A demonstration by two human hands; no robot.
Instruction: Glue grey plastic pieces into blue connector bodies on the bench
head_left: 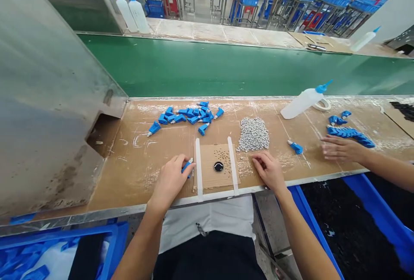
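Note:
Pinched between the fingers of my left hand (171,175) is a small blue plastic part (186,167) with a whitish tip. My right hand (271,171) has its thumb and fingertips together just below a pile of small grey-white pieces (254,133); whether it grips one is too small to tell. Between my hands lies a cardboard square (206,157) held by two white tape strips, with a small round black dish (218,166) and scattered tiny specks on it. Several more blue parts (193,116) lie loosely heaped beyond my left hand.
A single blue part (295,147) and a white squeeze bottle (302,103) are on my right. Another person's hand (341,148) rests beside a row of blue parts (351,133). A metal panel (48,111) stands at left; a green belt (200,66) runs behind. Blue bins (305,211) sit below the edge.

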